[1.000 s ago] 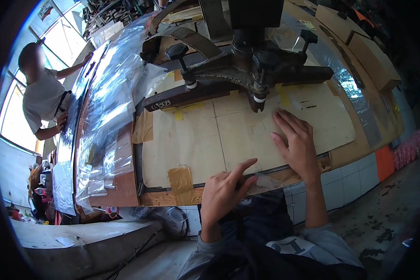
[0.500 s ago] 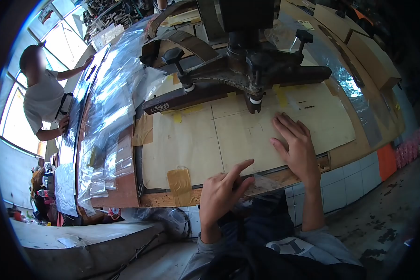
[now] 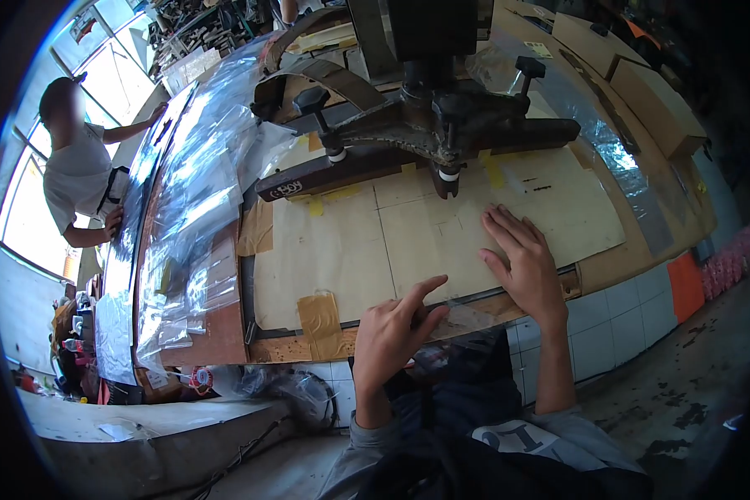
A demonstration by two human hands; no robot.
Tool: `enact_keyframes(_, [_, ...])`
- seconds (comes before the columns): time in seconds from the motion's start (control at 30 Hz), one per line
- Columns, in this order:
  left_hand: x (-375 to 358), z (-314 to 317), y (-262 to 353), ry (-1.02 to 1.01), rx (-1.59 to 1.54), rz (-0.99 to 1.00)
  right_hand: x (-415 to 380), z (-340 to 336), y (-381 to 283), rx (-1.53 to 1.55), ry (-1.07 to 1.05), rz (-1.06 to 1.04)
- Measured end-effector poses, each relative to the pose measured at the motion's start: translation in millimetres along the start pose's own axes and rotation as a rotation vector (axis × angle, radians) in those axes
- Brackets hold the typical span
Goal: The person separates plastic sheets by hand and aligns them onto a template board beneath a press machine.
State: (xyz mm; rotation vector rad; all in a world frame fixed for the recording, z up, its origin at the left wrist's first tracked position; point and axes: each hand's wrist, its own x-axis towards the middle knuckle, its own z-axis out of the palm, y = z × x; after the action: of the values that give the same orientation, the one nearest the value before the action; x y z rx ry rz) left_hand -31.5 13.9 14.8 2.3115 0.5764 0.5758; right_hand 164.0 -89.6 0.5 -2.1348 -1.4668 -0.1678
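Aligning clear film (image 3: 467,317) at board (image 3: 408,242) edge under press head (image 3: 442,179).
L hand (image 3: 392,337) pinches film; R hand (image 3: 521,262) flat, open; next needs film squared w/ marks.

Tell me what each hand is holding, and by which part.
Left hand pinches the near edge of a clear plastic sheet at the table's edge. Right hand grips nothing; it lies flat on the brown paper.
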Motion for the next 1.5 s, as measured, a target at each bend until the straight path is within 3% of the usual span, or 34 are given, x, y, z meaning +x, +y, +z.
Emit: enact_keyframes(1.5, [1.3, -5.3, 1.5, -0.013, -0.076, -0.003, 11.1, 5.9, 2.8, 0.088, 0.128, -0.029])
